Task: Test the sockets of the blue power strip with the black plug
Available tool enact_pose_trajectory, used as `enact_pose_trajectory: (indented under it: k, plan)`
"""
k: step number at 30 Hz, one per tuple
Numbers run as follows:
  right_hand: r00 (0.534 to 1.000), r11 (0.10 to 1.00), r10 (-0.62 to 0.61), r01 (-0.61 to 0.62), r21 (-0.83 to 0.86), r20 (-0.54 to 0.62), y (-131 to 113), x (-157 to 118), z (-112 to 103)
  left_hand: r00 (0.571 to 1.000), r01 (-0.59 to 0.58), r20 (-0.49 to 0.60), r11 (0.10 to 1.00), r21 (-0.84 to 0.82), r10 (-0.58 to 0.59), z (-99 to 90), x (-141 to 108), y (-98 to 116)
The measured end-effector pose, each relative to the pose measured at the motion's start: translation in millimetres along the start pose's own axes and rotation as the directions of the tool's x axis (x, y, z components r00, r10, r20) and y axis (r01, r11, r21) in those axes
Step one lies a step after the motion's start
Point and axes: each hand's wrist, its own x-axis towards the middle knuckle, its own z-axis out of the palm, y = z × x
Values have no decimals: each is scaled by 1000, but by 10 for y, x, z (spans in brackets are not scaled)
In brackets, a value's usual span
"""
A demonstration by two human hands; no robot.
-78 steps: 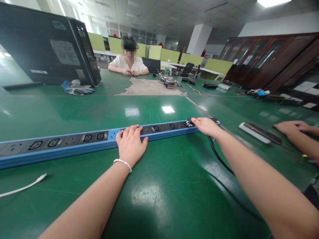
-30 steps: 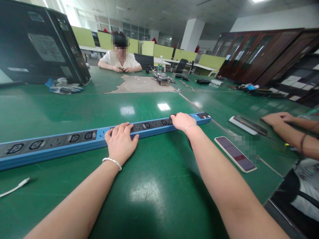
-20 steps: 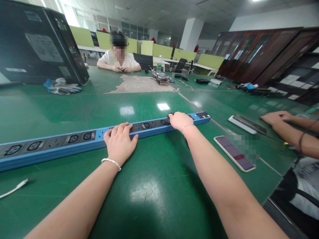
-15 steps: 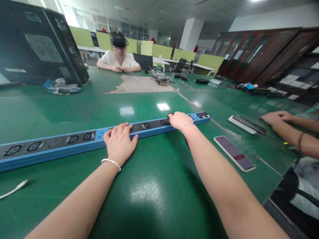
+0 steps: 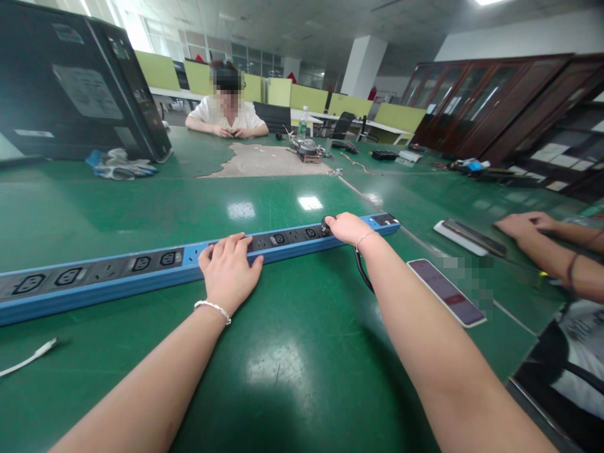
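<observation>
Right hand (image 5: pixel 350 229) pinches black plug (image 5: pixel 325 225), I judge light, stiff, best body-held; left hand (image 5: pixel 230 267) loosely spread, power strip (image 5: pixel 295 243) beneath fingers.

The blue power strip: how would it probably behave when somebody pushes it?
The blue power strip is likely stiff, being one long straight bar. It may slide on the glossy tabletop; its boxy shape makes rolling unlikely.

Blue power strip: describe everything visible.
The power strip is long, with a blue, metal-looking casing and dark sockets of differing shapes on top. It lies flat on the green table, left end out of frame. The left hand rests on it; the right hand holds a black plug at a socket, seating unclear.
</observation>
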Motion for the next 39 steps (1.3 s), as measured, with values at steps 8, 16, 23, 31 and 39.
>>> enact_pose_trajectory:
  k: [8,16,23,31,39]
  plan:
    - [999,998,51,-52,-20,-12,-58,-49,-16,1000,3,-2,1000,-14,-3,5,-3,2]
    - [999,998,42,-40,-49,28,-37,-78,-32,1000,6,-5,999,-34,-6,7,-1,-3]
    - [998,996,43,-40,-85,36,-74,-117,11,1000,0,-13,1000,-25,0,13,-2,-4]
    - [995,993,98,-98,-61,3,-140,-209,55,1000,10,-8,999,-45,-10,18,0,-4]
    - [996,993,81,-79,-91,21,-179,-211,29,1000,-3,-10,1000,-15,3,26,-1,-8]
